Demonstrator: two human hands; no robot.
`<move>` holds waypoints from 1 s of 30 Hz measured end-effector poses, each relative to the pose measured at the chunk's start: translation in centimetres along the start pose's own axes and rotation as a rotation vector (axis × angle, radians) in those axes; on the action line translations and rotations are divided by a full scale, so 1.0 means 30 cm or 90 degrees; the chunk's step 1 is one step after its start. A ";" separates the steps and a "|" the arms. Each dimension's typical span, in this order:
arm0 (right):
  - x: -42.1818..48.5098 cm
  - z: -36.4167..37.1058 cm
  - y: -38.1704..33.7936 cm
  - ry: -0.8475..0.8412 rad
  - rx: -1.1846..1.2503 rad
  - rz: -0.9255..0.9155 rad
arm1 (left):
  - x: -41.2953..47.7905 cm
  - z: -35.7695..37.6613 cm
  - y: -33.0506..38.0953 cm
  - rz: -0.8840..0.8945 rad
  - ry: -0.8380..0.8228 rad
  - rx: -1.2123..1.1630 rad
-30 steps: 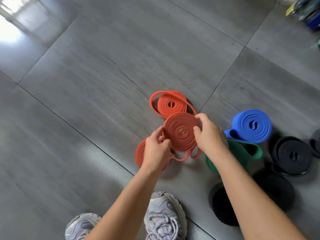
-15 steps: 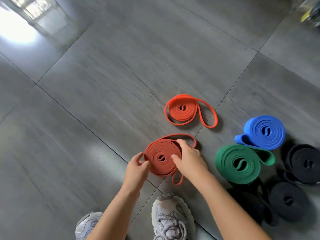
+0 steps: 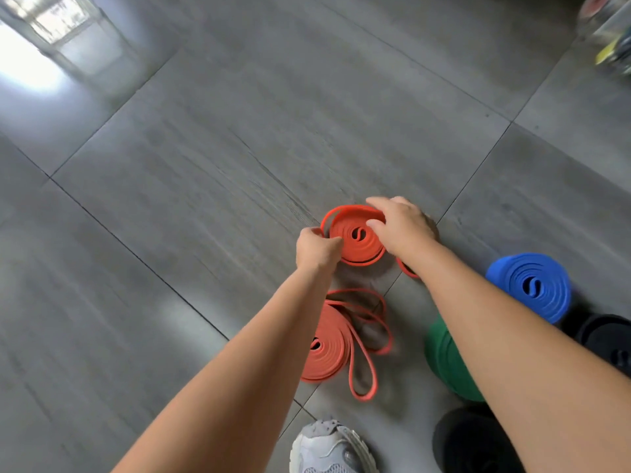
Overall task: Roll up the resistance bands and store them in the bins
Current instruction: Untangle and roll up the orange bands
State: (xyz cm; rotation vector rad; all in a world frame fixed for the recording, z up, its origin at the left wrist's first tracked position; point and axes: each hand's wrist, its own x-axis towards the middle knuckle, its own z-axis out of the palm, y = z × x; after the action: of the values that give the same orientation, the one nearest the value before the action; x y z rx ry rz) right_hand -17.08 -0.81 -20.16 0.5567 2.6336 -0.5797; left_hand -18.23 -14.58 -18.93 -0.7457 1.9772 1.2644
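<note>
well, the left hand pinches the loose outer lap at the left rim of the orange band, coiled flat on the floor; the right hand curls over the coil's far and right edge. i'd squeeze from both sides and tuck that lap tight before lifting, or it may spring slack like the paler red band nearer the shoe. a green roll and a blue roll lie further right.

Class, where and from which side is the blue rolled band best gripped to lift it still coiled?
Probably from above, squeezing the blue rolled band across its outer wall, on opposite sides. It lies flat, spiral up, so side pressure keeps layers wound.
</note>
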 end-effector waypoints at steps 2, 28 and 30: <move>0.028 -0.009 -0.010 0.009 0.023 0.025 | 0.026 0.020 0.001 0.027 0.003 0.000; -0.064 0.071 0.068 0.000 0.530 0.266 | 0.026 -0.012 -0.022 -0.021 -0.025 -0.076; -0.088 0.053 0.058 0.001 0.557 0.261 | 0.004 -0.046 -0.019 0.000 -0.045 -0.119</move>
State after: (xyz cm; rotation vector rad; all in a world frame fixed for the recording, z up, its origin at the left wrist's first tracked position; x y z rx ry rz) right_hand -13.60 -0.87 -20.86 1.2865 2.0516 -1.5703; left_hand -18.18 -16.07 -18.89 -0.7797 1.8207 1.4699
